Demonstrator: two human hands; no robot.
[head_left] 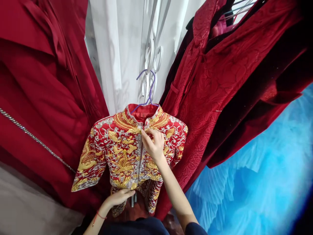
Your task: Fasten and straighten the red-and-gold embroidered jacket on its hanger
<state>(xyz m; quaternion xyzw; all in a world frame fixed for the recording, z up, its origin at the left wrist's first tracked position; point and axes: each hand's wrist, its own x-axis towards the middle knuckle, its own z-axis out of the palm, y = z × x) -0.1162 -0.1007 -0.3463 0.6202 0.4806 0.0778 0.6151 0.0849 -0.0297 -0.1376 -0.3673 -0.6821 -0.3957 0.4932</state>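
A plain dark red garment with a beaded silver strap fills the left. Beside it, in the middle, a red jacket embroidered in gold and silver hangs on a purple hanger before a white curtain. The left hand holds the jacket's bottom hem, fingers curled onto the cloth. The right hand pinches the front opening just below the collar, fingers closed on the fabric. Further right hang a textured red dress, then blue tulle.
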